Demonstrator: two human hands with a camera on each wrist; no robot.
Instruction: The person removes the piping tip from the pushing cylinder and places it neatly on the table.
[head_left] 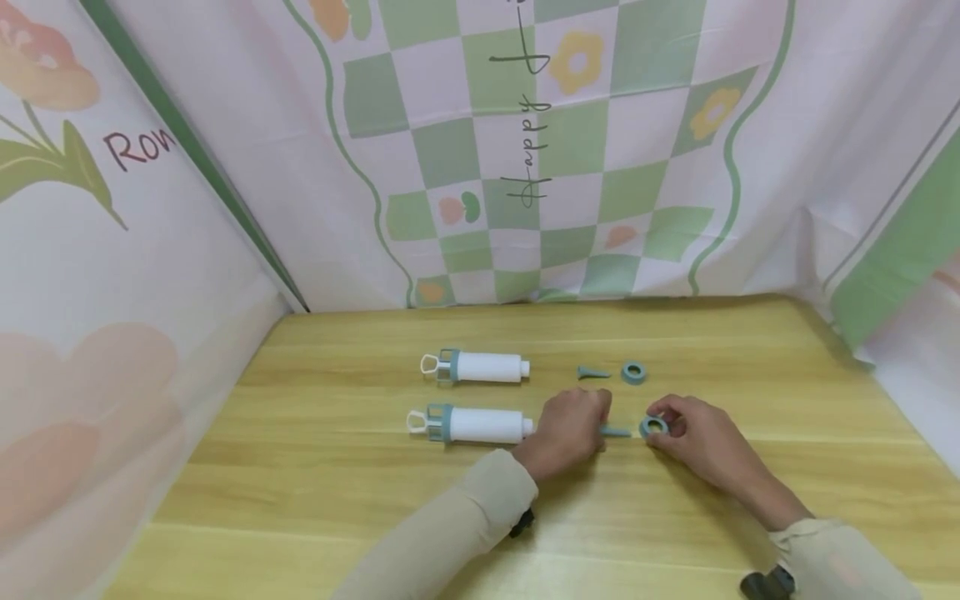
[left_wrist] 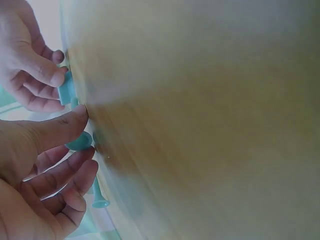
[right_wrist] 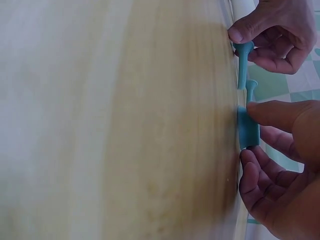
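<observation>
In the head view my left hand (head_left: 566, 425) pinches a teal, flared-end nozzle (head_left: 618, 432) by its wide end, the thin stem pointing right. The left wrist view shows that flared end (left_wrist: 79, 142) between thumb and fingers. Just to the right, my right hand (head_left: 701, 437) holds a teal ring cap (head_left: 645, 431) by its edge, thumb and fingers on opposite sides. The cap (right_wrist: 248, 129) stands close to the table in the right wrist view. A white syringe-like tube (head_left: 487, 425) with teal collar and white loop handle lies left of the left hand, its tip close to that hand.
Behind these lie a second white tube (head_left: 489, 367), another teal nozzle (head_left: 592, 372) and another ring cap (head_left: 633, 381), in a row. All rest on the wooden table (head_left: 315, 517). A patterned curtain (head_left: 517, 150) hangs along the table's back edge.
</observation>
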